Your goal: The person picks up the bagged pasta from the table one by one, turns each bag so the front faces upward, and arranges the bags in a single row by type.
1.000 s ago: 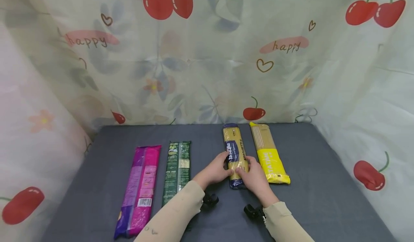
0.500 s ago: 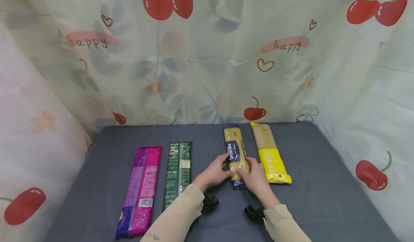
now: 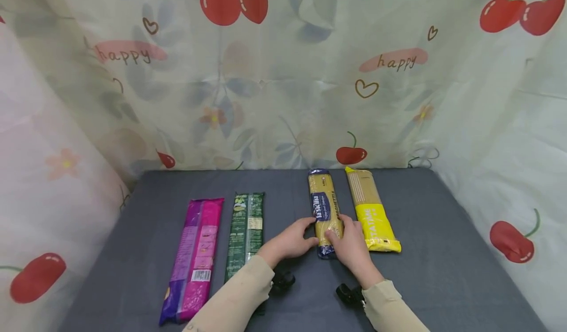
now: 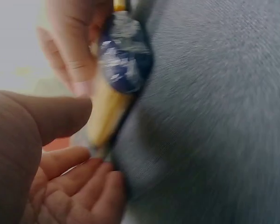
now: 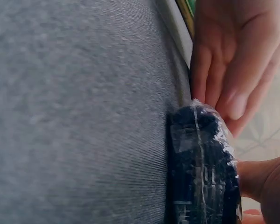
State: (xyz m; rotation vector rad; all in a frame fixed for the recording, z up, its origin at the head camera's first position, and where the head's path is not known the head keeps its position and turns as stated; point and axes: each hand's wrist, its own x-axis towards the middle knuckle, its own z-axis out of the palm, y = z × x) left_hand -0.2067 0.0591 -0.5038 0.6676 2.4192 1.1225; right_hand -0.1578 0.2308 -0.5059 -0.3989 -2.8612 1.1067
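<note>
A spaghetti pack point(image 3: 322, 194) with a dark blue label and dark blue ends lies lengthwise on the grey table. My right hand point(image 3: 353, 246) grips its near half, thumb on top and fingers along the right side. Just left of the pack is my left hand point(image 3: 289, 241), thumb and fingers apart; in the left wrist view its fingertips point(image 4: 114, 179) are near or touching the pack's edge, and blur hides which. The right wrist view shows the pack's crimped dark blue end point(image 5: 203, 163) flat against the cloth.
Right of the spaghetti is a yellow pasta pack point(image 3: 374, 223). To the left lie a green pack point(image 3: 245, 228), partly hidden by my left sleeve, and a purple-pink pack point(image 3: 195, 258). A cherry-print curtain point(image 3: 283, 100) borders the table point(image 3: 310, 307) at the back and sides.
My left hand has loosened from the spaghetti pack and drawn slightly left, its thumb coming off the top. My right hand keeps its grip. The packs stay in place; the head view shifts a little.
</note>
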